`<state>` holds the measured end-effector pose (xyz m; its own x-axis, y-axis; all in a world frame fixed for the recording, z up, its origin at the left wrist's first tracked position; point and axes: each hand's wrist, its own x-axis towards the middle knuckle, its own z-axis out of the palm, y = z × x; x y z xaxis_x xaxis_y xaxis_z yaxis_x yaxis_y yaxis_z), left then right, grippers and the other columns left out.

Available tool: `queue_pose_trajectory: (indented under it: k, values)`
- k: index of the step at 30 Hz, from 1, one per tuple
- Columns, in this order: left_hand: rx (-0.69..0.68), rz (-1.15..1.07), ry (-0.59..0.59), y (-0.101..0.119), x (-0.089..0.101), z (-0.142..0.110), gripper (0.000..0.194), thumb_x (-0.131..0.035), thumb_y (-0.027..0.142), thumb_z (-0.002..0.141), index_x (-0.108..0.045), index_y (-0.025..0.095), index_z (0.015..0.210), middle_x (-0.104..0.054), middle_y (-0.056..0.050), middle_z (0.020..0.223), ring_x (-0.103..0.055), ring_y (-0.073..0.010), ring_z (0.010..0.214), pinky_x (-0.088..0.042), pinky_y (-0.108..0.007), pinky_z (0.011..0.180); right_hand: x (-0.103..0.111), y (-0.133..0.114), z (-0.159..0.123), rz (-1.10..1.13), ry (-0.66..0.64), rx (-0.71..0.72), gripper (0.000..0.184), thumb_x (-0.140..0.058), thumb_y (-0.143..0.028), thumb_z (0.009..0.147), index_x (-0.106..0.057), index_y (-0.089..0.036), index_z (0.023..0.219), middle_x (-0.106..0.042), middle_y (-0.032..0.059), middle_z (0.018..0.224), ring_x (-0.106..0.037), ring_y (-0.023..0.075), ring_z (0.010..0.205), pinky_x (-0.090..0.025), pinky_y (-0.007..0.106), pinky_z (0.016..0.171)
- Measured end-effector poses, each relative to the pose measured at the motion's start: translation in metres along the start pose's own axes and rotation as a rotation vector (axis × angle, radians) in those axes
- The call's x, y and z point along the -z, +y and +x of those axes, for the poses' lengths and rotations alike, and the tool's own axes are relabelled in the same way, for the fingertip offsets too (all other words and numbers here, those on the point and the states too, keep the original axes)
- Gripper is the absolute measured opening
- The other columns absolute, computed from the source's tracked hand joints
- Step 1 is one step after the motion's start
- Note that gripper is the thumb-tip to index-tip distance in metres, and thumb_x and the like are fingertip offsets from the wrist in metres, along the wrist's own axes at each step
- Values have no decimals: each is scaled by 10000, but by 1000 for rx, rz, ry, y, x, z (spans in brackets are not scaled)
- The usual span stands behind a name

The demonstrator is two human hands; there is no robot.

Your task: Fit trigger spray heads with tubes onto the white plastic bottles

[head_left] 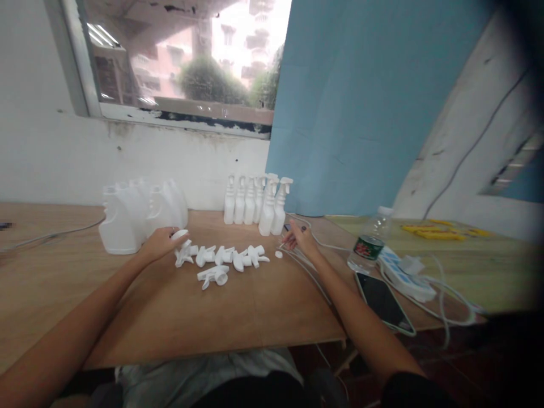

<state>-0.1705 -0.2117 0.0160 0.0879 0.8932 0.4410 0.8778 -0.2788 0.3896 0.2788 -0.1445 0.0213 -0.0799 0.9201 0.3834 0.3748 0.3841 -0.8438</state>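
At the left end of a row of white trigger spray heads, my left hand is closed around one white spray head. Another spray head lies nearer to me, in front of the row. My right hand is apart from the row on its right, with fingers parted and no held thing visible. A small white piece lies just left of it, with thin white tubes or cords under and beside the hand. Behind, white spray bottles with heads on stand upright in a group.
White jugs without caps stand at the back left by the wall. To the right are a water bottle, a phone and a power strip with looping cables. Yellow objects lie farther back right. The table's front edge is close to me.
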Motion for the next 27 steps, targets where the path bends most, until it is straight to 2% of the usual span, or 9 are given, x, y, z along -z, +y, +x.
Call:
queue_pose_trajectory:
  k: [5,10,13,17,20,24,27]
  values:
    - [2,-5,-49,-6,-7,1,418,-486,570,770,-663,191,757,-685,-53,740,-603,-236,721,-384,-276,669,-4,6,-2,-140,-30,9,733,-342,-733,830,-632,-134,522,-639,113,492,-569,156,371,-425,241,393]
    - [15,-47,-46,-7,-9,3,432,-498,577,753,-660,192,862,-673,-41,743,-595,-224,705,-387,-276,662,-9,6,-8,-357,-83,127,686,-369,-662,871,-680,-138,556,-616,78,451,-591,160,440,-440,242,492]
    - [28,-137,-88,-4,-7,1,433,-504,577,733,-666,194,855,-668,-28,734,-587,-215,713,-400,-269,658,-11,2,-10,-416,-93,177,673,-365,-630,889,-692,-141,563,-621,75,458,-606,166,477,-432,242,519]
    - [-5,-255,-217,4,-3,-4,435,-503,586,734,-663,184,784,-666,-23,743,-588,-210,732,-415,-258,656,-11,-3,-12,-469,-96,229,644,-374,-595,899,-693,-154,556,-624,68,465,-603,168,484,-414,247,534]
    - [-53,-238,-291,8,-4,-7,419,-513,578,738,-672,191,757,-647,-11,702,-569,-189,683,-397,-244,632,-11,-6,-14,-527,-102,282,627,-382,-569,906,-695,-158,550,-629,74,473,-600,173,492,-389,252,531]
    - [-127,-177,-314,8,-7,-8,407,-504,558,757,-691,197,765,-627,-4,680,-535,-168,646,-365,-234,616,-12,-8,-16,-598,-118,357,599,-376,-520,922,-706,-162,574,-657,75,522,-615,176,535,-375,253,555]
    - [-132,-179,-313,8,-7,-8,403,-503,553,759,-698,200,764,-617,-3,665,-519,-166,634,-353,-234,603,-13,-9,-16,-618,-155,387,582,-376,-504,927,-703,-162,588,-694,76,601,-623,172,576,-368,249,570]
